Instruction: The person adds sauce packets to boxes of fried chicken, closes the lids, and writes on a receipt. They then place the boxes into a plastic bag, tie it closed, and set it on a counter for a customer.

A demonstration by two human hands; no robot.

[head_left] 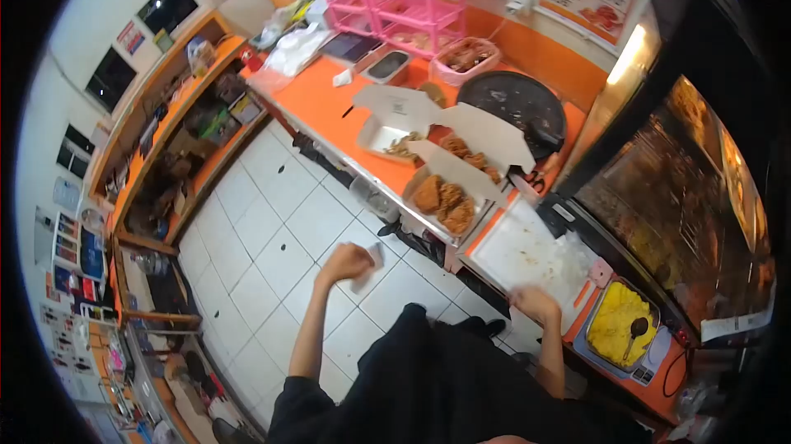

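Note:
My left hand (348, 263) is closed around a small white item (368, 267), perhaps paper or a packet, above the tiled floor. My right hand (535, 302) hovers by the near edge of a white cutting board (527, 248); its fingers are curled and blurred, and whether they hold anything is unclear. Beyond the board, an open carton holds fried chicken (445, 203). Behind it another carton has fried pieces (470, 156), and a third contains a small pile of light brown food (404, 146).
A glass-fronted warmer (659, 189) stands at the right. Yellow food with a ladle fills a tray (622, 322) on a scale. Further back are a round black tray (511, 106), a pink basket (467, 60) and a pink rack (420, 11). Wooden shelves (177, 123) line the left.

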